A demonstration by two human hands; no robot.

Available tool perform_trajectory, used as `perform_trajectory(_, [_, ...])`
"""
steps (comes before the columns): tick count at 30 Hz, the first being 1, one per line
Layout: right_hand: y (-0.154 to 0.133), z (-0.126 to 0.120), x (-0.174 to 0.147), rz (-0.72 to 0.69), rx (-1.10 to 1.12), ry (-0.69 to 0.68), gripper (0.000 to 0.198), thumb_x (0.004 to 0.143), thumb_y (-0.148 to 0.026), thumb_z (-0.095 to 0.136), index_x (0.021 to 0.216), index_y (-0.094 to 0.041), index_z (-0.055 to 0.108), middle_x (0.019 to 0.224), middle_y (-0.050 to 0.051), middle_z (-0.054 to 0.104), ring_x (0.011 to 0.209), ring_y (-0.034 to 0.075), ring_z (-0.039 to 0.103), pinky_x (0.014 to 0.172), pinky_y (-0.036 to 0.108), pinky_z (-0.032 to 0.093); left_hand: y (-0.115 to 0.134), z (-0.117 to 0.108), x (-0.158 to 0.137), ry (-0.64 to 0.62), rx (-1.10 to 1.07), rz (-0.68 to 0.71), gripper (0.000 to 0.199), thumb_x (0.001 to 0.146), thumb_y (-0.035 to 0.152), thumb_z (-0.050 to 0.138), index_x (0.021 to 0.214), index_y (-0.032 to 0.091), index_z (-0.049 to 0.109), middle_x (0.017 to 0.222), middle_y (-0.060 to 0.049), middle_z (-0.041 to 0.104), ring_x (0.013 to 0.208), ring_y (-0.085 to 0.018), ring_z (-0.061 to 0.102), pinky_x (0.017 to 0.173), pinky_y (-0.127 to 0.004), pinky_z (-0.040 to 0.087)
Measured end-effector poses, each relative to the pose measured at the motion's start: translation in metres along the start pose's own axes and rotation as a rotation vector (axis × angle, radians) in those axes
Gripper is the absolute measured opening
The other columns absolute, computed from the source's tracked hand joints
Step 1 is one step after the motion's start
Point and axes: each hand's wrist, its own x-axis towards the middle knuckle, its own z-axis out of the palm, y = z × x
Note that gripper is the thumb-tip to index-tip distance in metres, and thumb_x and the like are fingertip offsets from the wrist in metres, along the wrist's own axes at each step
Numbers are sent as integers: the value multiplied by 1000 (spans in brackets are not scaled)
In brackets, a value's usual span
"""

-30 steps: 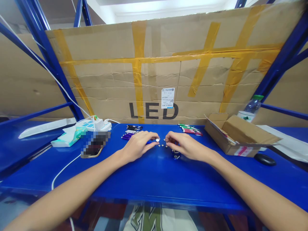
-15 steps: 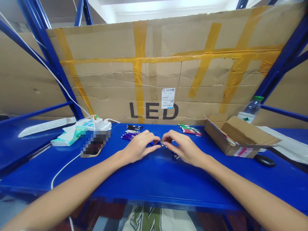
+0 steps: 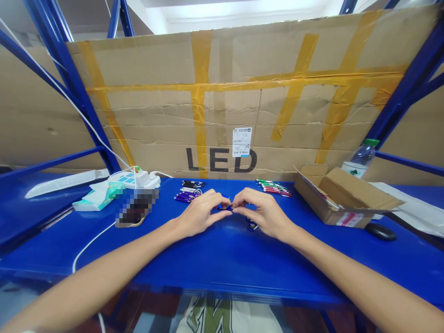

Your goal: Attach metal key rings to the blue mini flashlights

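In the middle of the blue table, my left hand [image 3: 198,213] and my right hand [image 3: 263,212] meet fingertip to fingertip. The left thumb and fingers pinch a slim blue stick [image 3: 219,206], mostly hidden behind them. My right thumb and index finger are pressed together at its end, on a tiny part too small to make out. Beneath the right hand lies a dark blue piece with a metal ring [image 3: 252,225]. Behind the left hand are purple pen-like sticks [image 3: 185,197], with silver and black ones [image 3: 189,184] beyond. Green and red sticks [image 3: 274,188] lie behind the right hand.
At right stand an open cardboard box [image 3: 333,203], a black mouse [image 3: 380,231] and a bottle [image 3: 360,157]. To the left are a phone [image 3: 137,210], a tissue pack [image 3: 97,198], a power strip [image 3: 145,179] and a white cable [image 3: 85,245]. A tall cardboard sheet [image 3: 159,111] closes the back.
The fingertips of both hands have come closer together, hiding the shiny metal bit that showed between them. Otherwise the hands have hardly moved.
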Motion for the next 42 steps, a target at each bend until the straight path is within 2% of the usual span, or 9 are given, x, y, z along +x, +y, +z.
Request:
perform_trajectory(9, [2,2,2,50,85,-6,12,98,-20,74,89,-22,67,96,2,69,90,19,66,85,34,52,1,1,-1,-9,-8,-8,20,109,36,61,115,19,68,99,-7,73,91,-20,62,83,-32,50])
perform_trajectory(14, [1,2,1,-4,46,-43,9,103,-24,68,94,-23,67,102,4,69,96,20,64,89,34,51,0,1,-1,-4,-25,-34,19,108,35,62,114,19,69,97,-5,72,89,-19,62,82,-31,51])
perform_trajectory(19, [0,-9,4,77,-96,67,13,107,-27,57,98,-22,64,95,4,68,83,18,61,77,32,47,-2,0,0,17,-54,-96,20,107,36,65,116,20,70,103,-6,74,90,-19,64,84,-32,52])
perform_trajectory(21, [4,-16,4,160,-179,-7,14,106,-26,55,95,-22,62,81,1,67,71,17,59,68,30,42,-3,-1,0,25,-53,-103,21,107,37,64,118,20,70,105,-6,75,90,-19,64,85,-33,52])
perform_trajectory(26, [13,-30,-1,268,-241,-414,16,96,-27,69,82,-23,62,66,-2,66,56,15,56,56,28,33,-7,1,-2,34,-59,-137,23,107,37,64,122,20,69,104,-6,74,87,-18,64,83,-32,52])
perform_trajectory(32, [13,-31,-3,240,-106,-603,13,92,-16,69,82,-23,64,68,-3,68,58,14,58,58,26,37,-7,0,-1,15,-58,-146,22,107,36,64,122,20,69,106,-6,74,88,-18,63,84,-32,52])
perform_trajectory(35, [12,-31,-1,236,-52,-522,13,102,-26,62,89,-22,63,75,-1,70,63,15,59,61,26,41,-5,-1,0,-7,-63,-125,23,108,35,62,124,20,68,108,-7,75,90,-19,63,85,-32,51])
perform_trajectory(39, [12,-25,1,206,4,-224,16,109,-33,52,99,-22,59,89,1,71,76,16,62,71,28,47,-2,-3,1,-47,-39,-83,24,110,35,59,125,20,68,106,-7,73,94,-21,62,87,-34,50])
perform_trajectory(42, [12,-19,1,173,14,-158,15,110,-34,52,101,-22,58,93,2,69,81,17,62,75,28,48,0,-3,2,-71,-50,-67,26,110,36,57,127,20,69,108,-8,72,99,-22,61,91,-36,50])
